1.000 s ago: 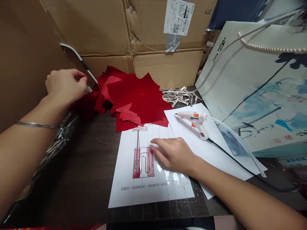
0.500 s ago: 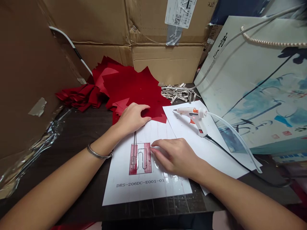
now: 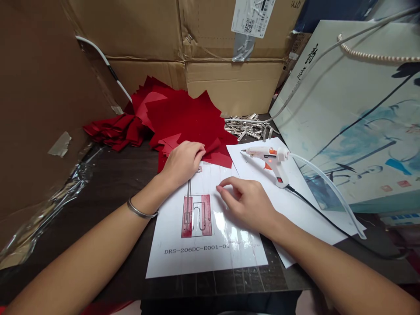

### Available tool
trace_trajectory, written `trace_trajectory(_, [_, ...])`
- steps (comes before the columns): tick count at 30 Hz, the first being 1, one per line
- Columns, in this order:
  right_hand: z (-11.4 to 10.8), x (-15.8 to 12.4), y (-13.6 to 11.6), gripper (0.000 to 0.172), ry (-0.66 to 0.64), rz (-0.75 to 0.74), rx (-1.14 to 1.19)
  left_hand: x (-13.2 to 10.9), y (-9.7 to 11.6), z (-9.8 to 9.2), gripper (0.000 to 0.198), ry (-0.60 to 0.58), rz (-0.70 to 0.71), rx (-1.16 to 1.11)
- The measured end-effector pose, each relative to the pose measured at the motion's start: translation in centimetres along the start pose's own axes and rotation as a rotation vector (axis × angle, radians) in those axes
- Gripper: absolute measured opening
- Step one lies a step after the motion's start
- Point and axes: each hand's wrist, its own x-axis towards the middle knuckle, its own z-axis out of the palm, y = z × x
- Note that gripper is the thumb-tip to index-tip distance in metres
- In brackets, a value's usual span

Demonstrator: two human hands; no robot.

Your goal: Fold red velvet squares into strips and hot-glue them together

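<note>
Now the left hand [image 3: 183,161] has crossed from the folded red bundle [image 3: 113,131] to the near edge of the red pieces [image 3: 188,116], which lie on the counter [image 3: 114,183] and overlap the printed sheet's [image 3: 226,236] far end; a red flap [image 3: 214,147] shows beside its fingers, but whether they grip it I cannot tell. The right hand [image 3: 251,203] has drawn back from the printed rectangle [image 3: 197,216], thumb and forefinger tips together, nothing visible between. Judgement: left is engaged with the pieces, right unoccupied.
</note>
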Motion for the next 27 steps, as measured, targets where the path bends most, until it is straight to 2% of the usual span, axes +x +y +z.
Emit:
trace_trajectory(2, [0.0, 0.5, 0.2, 0.025, 0.044, 0.124, 0.186, -0.2, 1.0, -0.6, 0.018, 0.090, -0.048, -0.090])
trace_trajectory(4, [0.0, 0.9, 0.4, 0.039, 0.048, 0.244, 0.469, -0.8, 2.4, -0.9, 0.014, 0.151, -0.169, -0.433])
trace_trajectory(6, [-0.1, 1.3, 0.4, 0.052, -0.018, 0.334, 0.765, -1.8, 3.7, -0.9, 0.017, 0.068, -0.270, -0.832])
trace_trajectory(7, [-0.1, 1.4, 0.4, 0.053, -0.062, 0.361, 0.884, -2.4, 4.3, -0.8, 0.018, 0.016, -0.302, -0.944])
trace_trajectory(9, [-0.2, 1.6, 0.3, 0.045, -0.103, 0.390, 1.031, -3.4, 4.9, -0.5, 0.018, -0.061, -0.351, -1.079])
trace_trajectory(12, [-0.3, 1.7, 0.2, 0.035, -0.004, 0.417, 1.079, -4.3, 5.1, -0.2, 0.019, -0.139, -0.400, -1.217])
trace_trajectory(14, [-0.4, 1.7, 0.2, 0.034, 0.046, 0.397, 1.039, -4.6, 4.9, -0.1, 0.020, -0.175, -0.414, -1.262])
trace_trajectory(17, [-0.6, 1.5, 0.1, 0.029, -0.001, 0.333, 0.944, -4.6, 4.8, -0.2, 0.017, -0.179, -0.409, -1.196])
trace_trajectory(21, [-0.7, 1.2, -0.1, 0.021, -0.030, 0.272, 0.989, -4.8, 4.7, -0.2, 0.010, -0.192, -0.378, -1.112])
trace_trajectory(27, [-0.6, 1.1, 0.0, 0.021, -0.008, 0.312, 0.975, -5.1, 4.5, -0.3, 0.016, -0.154, -0.427, -1.059])
